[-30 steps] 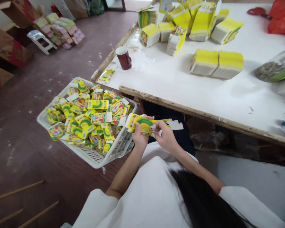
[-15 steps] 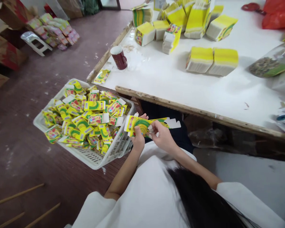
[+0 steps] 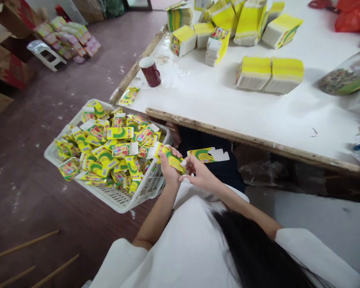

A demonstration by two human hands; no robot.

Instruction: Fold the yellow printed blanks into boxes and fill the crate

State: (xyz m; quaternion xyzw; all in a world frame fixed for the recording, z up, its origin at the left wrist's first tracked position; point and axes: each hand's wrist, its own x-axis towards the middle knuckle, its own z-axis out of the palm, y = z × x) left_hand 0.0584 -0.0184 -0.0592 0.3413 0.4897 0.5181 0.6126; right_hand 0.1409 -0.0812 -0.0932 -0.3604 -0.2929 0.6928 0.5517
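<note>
My left hand (image 3: 170, 170) is wrapped round a small yellow-and-green cardboard box (image 3: 174, 161), its white flap sticking out at the far left end. At the box's right end, the fingers of my right hand (image 3: 198, 174) pinch its edge; the fingertips partly cover that end. On my dark-clothed lap, just beyond the right hand, lies a flat box blank (image 3: 202, 155) with white tabs. To the left of my hands stands a white plastic basket (image 3: 120, 206) heaped with similar boxes (image 3: 120, 133), several with a white end flap sticking out.
A white table (image 3: 198, 100) with a wooden edge stands in front. On it are stacks of flat blanks (image 3: 253, 74), a maroon mug (image 3: 151, 76), a jar (image 3: 342, 78) and a red bag (image 3: 352, 18). A white stool (image 3: 45, 54) and cartons (image 3: 9, 66) occupy the left floor.
The box in my left hand has gone from flat-looking to folded up, tilting down to the right. My hands have shifted slightly, uncovering more of the blank on my lap.
</note>
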